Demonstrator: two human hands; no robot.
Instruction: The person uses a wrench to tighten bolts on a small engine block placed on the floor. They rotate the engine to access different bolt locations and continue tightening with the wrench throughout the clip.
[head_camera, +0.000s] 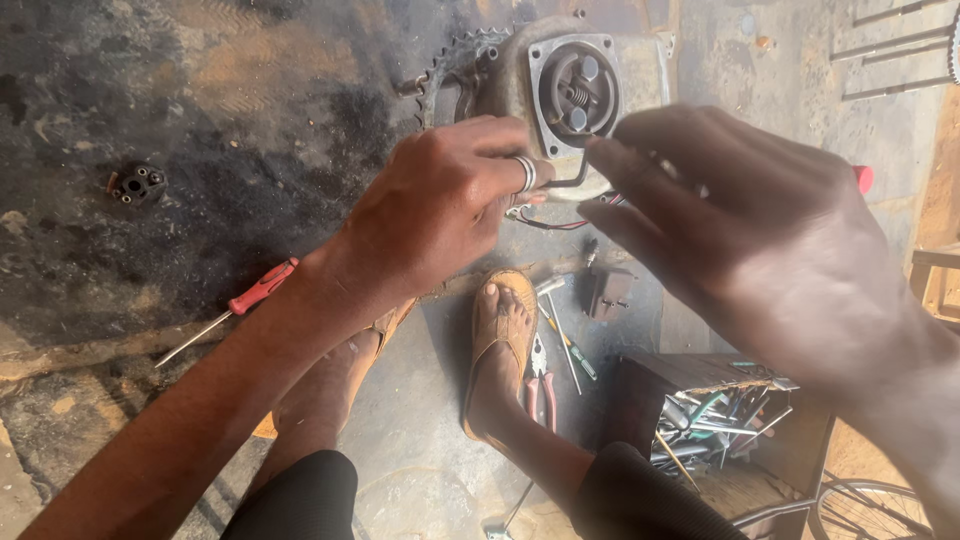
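A metal engine casing (560, 95) with a toothed sprocket (450, 65) stands on the dirty floor in front of me. My left hand (450, 205), a ring on one finger, grips the casing's lower edge where red and black wires (570, 222) come out. My right hand (760, 240) is raised close to the camera, blurred, fingers bent near the same wires; a red tip (863, 177) shows behind it, so what it holds is unclear. My feet in brown sandals (500, 330) rest below the casing.
A red-handled screwdriver (235, 305) lies at left, a small black round part (137, 185) further left. Pliers (540, 385), a small screwdriver (570, 350) and a dark block (610, 293) lie by my foot. A wooden box of tools (720, 420) stands lower right beside a bicycle wheel (870, 505).
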